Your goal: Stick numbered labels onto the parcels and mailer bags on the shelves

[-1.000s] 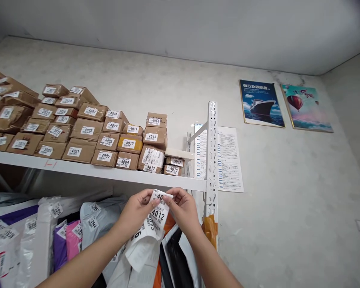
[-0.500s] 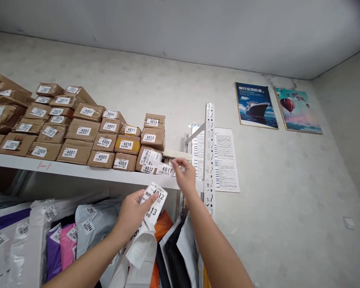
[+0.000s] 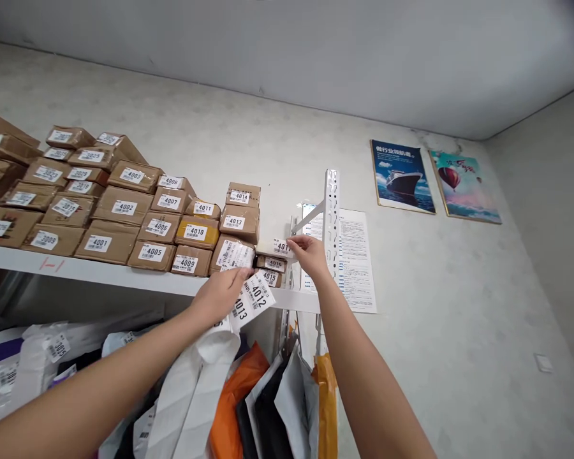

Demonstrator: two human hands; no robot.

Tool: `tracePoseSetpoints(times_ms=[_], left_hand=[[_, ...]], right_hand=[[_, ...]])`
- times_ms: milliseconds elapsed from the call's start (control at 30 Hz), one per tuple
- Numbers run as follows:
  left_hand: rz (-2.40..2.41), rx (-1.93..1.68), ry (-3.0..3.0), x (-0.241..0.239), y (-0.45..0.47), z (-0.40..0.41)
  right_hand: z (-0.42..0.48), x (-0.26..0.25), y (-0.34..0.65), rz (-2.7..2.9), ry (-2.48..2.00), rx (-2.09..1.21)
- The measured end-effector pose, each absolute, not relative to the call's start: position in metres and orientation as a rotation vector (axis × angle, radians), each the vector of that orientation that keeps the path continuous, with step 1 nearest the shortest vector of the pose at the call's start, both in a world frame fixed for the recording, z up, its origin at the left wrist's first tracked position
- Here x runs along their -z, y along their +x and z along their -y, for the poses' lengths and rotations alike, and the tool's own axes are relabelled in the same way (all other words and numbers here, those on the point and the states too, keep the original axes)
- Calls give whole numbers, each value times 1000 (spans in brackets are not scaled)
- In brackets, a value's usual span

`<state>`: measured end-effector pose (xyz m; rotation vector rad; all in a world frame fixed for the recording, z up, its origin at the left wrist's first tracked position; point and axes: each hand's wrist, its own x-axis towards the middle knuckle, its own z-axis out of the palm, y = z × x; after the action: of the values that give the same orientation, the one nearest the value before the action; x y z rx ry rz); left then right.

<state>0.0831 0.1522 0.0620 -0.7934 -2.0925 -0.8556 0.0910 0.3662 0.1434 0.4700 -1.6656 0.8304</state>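
Observation:
My left hand (image 3: 224, 294) is closed on a long strip of number labels (image 3: 257, 298), whose upper end reads 4012 and 4013 and whose white tail hangs below. My right hand (image 3: 310, 255) pinches the right end of a label marked 4017 (image 3: 280, 246). That label lies against the front of a thin whitish box (image 3: 264, 245). Beneath this box are two small brown boxes with labels 4016 (image 3: 273, 263) and 4015 (image 3: 270, 276). To the left, my left hand partly covers the lower part of a brown box with a large printed label (image 3: 235, 254).
Rows of labelled brown boxes (image 3: 124, 207) are stacked along the white shelf (image 3: 124, 275). A perforated metal post (image 3: 331, 223) rises close beside my right hand. Below hang or stand mailing bags, including an orange one (image 3: 239, 395). Two posters (image 3: 402, 176) are on the wall.
My right hand has brought the 4017 label up and right against the thin box's front. My left hand has risen with the strip towards the shelf edge. The view has shifted slightly.

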Motion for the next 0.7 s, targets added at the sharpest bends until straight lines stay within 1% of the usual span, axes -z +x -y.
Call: tracePoseSetpoints(times_ms=[33, 100, 200, 267, 433, 600, 700], left_hand=[[2136, 643, -738, -78, 83, -156], [2176, 415, -681, -108, 83, -167], [2186, 262, -668, -141, 78, -185], [2178, 171, -666, -153, 74, -196], [2159, 15, -665, -160, 68, -205], [2144, -35, -661, -159, 68, -204], [2140, -45, -647, -158, 66, -203]], right_hand=[[-368, -148, 88, 1678, 455, -809], [-370, -152, 85, 1704, 420, -756], [-370, -153, 83, 1748, 377, -665], [-369, -152, 82, 1767, 356, -600], [-368, -148, 78, 1767, 323, -385], [-363, -140, 76, 1686, 273, -176], [-367, -140, 73, 1669, 360, 67]])
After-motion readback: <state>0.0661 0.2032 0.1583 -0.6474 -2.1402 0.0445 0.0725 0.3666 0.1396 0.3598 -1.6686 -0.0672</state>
